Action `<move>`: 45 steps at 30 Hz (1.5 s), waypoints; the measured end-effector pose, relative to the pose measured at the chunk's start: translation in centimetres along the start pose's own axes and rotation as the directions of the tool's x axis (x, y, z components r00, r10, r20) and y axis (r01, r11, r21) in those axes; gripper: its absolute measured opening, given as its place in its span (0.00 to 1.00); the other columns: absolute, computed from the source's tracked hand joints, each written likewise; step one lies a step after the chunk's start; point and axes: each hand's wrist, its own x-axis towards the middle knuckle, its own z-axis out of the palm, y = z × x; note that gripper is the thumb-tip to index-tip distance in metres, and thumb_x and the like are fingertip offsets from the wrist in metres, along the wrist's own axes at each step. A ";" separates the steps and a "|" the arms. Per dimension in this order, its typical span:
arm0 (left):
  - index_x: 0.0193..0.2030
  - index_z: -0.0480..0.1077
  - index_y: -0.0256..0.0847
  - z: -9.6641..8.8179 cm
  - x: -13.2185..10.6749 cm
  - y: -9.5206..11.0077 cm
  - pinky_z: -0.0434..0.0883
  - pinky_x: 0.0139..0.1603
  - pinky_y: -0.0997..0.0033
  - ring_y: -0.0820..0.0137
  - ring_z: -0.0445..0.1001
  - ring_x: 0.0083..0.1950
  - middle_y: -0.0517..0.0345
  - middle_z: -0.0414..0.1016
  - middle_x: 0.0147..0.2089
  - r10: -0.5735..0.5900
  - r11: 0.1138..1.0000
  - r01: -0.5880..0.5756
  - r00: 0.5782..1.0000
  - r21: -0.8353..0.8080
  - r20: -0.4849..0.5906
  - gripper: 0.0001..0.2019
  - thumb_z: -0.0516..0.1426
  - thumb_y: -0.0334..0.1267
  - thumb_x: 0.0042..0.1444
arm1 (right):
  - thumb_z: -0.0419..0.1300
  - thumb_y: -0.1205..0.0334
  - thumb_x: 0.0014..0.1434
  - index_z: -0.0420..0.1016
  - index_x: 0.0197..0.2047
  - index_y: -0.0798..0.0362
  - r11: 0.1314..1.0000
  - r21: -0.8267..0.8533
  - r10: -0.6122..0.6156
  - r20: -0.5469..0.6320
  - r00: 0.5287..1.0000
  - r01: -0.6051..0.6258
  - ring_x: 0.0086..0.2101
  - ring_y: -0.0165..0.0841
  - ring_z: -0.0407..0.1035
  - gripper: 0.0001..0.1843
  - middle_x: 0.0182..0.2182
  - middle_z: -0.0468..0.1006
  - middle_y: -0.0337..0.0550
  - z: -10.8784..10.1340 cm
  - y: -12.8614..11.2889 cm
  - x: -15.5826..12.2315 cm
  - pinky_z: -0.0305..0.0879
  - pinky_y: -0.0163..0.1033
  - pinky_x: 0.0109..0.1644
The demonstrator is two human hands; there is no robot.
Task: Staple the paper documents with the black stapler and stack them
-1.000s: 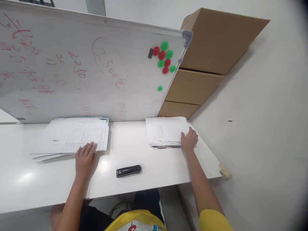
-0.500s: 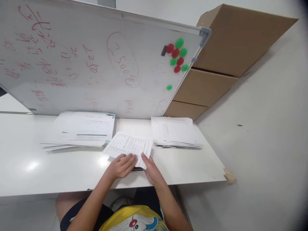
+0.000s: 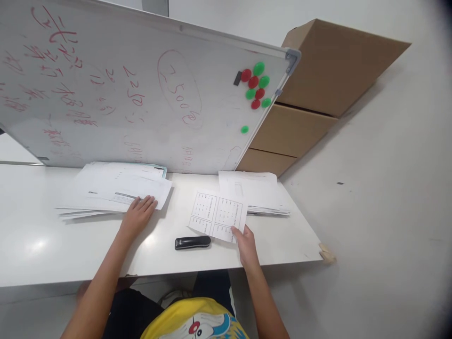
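My right hand [image 3: 247, 247] pinches a printed sheet [image 3: 201, 226] by its near right corner, thumb on top. The sheet bears boxed grids of small marks and is held above the table, overlapping the edge of the right paper stack [image 3: 261, 188]. My left hand [image 3: 139, 212] lies on the near right part of the left paper stack [image 3: 102, 188], fingers stretched over a top sheet [image 3: 160, 188] that sits askew, its corner jutting out to the right. Between my hands a black stapler [image 3: 192, 242] lies on the table.
A whiteboard [image 3: 212, 141] with red writing and red and green magnets leans along the back of the white table [image 3: 88, 249]. Cardboard boxes [image 3: 318, 70] are stacked behind it, by the wall. A beige wrapping [image 3: 327, 253] covers the table's right corner.
My left hand has let go of the printed sheet and moved left onto the left stack. My right hand has carried the sheet right, uncovering the stapler. The left stack's top sheet has shifted right.
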 end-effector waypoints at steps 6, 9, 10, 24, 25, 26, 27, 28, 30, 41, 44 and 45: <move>0.52 0.69 0.41 -0.6 0.9 6.4 0.64 0.61 0.53 0.63 0.72 0.57 0.50 0.77 0.50 0.077 0.997 -0.076 0.967 0.011 -0.242 0.14 0.49 0.31 0.63 | 0.64 0.57 0.49 0.74 0.52 0.51 0.996 0.084 0.011 -0.126 0.992 0.000 0.52 0.44 0.70 0.25 0.49 0.79 0.46 -0.3 1.3 -0.1 0.64 0.49 0.57; 0.58 0.65 0.41 -0.1 2.6 12.4 0.63 0.63 0.51 0.61 0.67 0.62 0.49 0.75 0.54 0.235 0.963 -0.263 0.931 -0.064 -0.281 0.18 0.48 0.29 0.62 | 0.66 0.56 0.48 0.75 0.51 0.50 0.980 0.191 0.045 0.019 0.999 -0.047 0.52 0.45 0.69 0.25 0.48 0.79 0.45 1.2 0.7 -0.2 0.63 0.50 0.58; 0.59 0.64 0.42 0.2 3.2 14.3 0.63 0.63 0.50 0.61 0.65 0.63 0.49 0.73 0.56 0.303 0.937 -0.336 0.918 -0.099 -0.255 0.19 0.47 0.28 0.63 | 0.66 0.54 0.48 0.75 0.51 0.50 0.972 0.225 0.049 0.102 0.994 -0.071 0.52 0.45 0.69 0.25 0.48 0.79 0.46 1.7 0.3 -0.2 0.63 0.51 0.57; 0.69 0.46 0.47 2.4 6.7 14.8 0.51 0.68 0.47 0.59 0.55 0.69 0.47 0.64 0.64 0.004 0.921 -0.112 0.960 -0.373 -0.279 0.30 0.52 0.37 0.62 | 0.62 0.51 0.55 0.79 0.46 0.50 0.981 0.022 -0.195 0.185 0.963 0.194 0.51 0.45 0.69 0.18 0.46 0.80 0.45 -0.8 -1.0 2.0 0.60 0.50 0.58; 0.71 0.39 0.44 3.3 7.3 13.3 0.50 0.67 0.44 0.56 0.53 0.69 0.41 0.58 0.67 -0.179 0.886 0.071 0.964 -0.458 -0.197 0.36 0.54 0.43 0.61 | 0.62 0.51 0.54 0.79 0.45 0.50 0.978 0.008 -0.204 0.206 0.957 0.207 0.51 0.45 0.69 0.18 0.45 0.81 0.44 -0.5 -0.7 2.8 0.60 0.50 0.57; 0.71 0.32 0.41 4.2 7.9 11.9 0.53 0.66 0.43 0.54 0.53 0.69 0.38 0.55 0.68 -0.230 0.825 0.154 0.970 -0.544 -0.074 0.41 0.54 0.48 0.60 | 0.62 0.52 0.53 0.80 0.43 0.50 0.978 0.001 -0.201 0.232 0.952 0.206 0.50 0.45 0.70 0.17 0.44 0.81 0.44 0.0 -0.4 3.6 0.61 0.50 0.56; 0.71 0.27 0.42 5.1 8.5 10.7 0.57 0.64 0.45 0.54 0.54 0.69 0.37 0.53 0.68 -0.212 0.752 0.214 0.974 -0.624 0.079 0.42 0.52 0.50 0.61 | 0.63 0.53 0.51 0.81 0.41 0.51 0.980 -0.002 -0.192 0.253 0.948 0.198 0.48 0.45 0.71 0.16 0.41 0.82 0.44 0.4 0.0 4.4 0.62 0.50 0.55; 0.70 0.25 0.43 5.8 8.9 9.8 0.58 0.63 0.46 0.55 0.54 0.69 0.37 0.53 0.68 -0.177 0.682 0.274 0.962 -0.679 0.210 0.42 0.50 0.52 0.61 | 0.64 0.54 0.49 0.81 0.38 0.51 0.982 -0.004 -0.182 0.266 0.947 0.190 0.46 0.45 0.72 0.14 0.39 0.83 0.43 0.7 0.3 5.2 0.63 0.49 0.54; 0.71 0.28 0.44 6.7 9.5 8.7 0.59 0.63 0.47 0.55 0.55 0.68 0.38 0.56 0.67 -0.090 0.578 0.365 0.918 -0.730 0.387 0.41 0.50 0.53 0.61 | 0.64 0.57 0.46 0.81 0.35 0.50 0.983 -0.006 -0.176 0.261 0.949 0.184 0.44 0.44 0.73 0.12 0.37 0.83 0.42 1.1 0.8 6.3 0.63 0.48 0.53; 0.59 0.63 0.41 4.5 11.6 9.4 0.60 0.63 0.53 0.56 0.62 0.63 0.47 0.67 0.59 -0.099 0.533 0.311 0.946 -0.787 0.307 0.27 0.57 0.51 0.54 | 0.56 0.62 0.50 0.76 0.34 0.52 0.972 -0.052 -0.222 0.127 0.967 0.230 0.37 0.39 0.70 0.09 0.31 0.79 0.39 0.2 2.2 7.3 0.63 0.43 0.46; 0.48 0.69 0.39 4.3 10.6 10.0 0.67 0.56 0.56 0.59 0.71 0.53 0.48 0.73 0.50 -0.132 0.460 0.322 0.947 -0.828 0.294 0.20 0.57 0.51 0.55 | 0.55 0.62 0.52 0.75 0.38 0.51 0.960 -0.078 -0.260 0.108 0.959 0.269 0.41 0.38 0.69 0.11 0.35 0.78 0.41 0.1 1.9 6.9 0.62 0.43 0.49; 0.45 0.70 0.39 4.4 10.0 10.3 0.68 0.54 0.57 0.60 0.72 0.50 0.49 0.74 0.47 -0.174 0.450 0.326 0.945 -0.831 0.277 0.18 0.57 0.51 0.55 | 0.56 0.63 0.52 0.74 0.39 0.51 0.956 -0.082 -0.274 0.111 0.955 0.283 0.42 0.38 0.69 0.11 0.37 0.78 0.41 0.1 1.8 6.8 0.61 0.42 0.50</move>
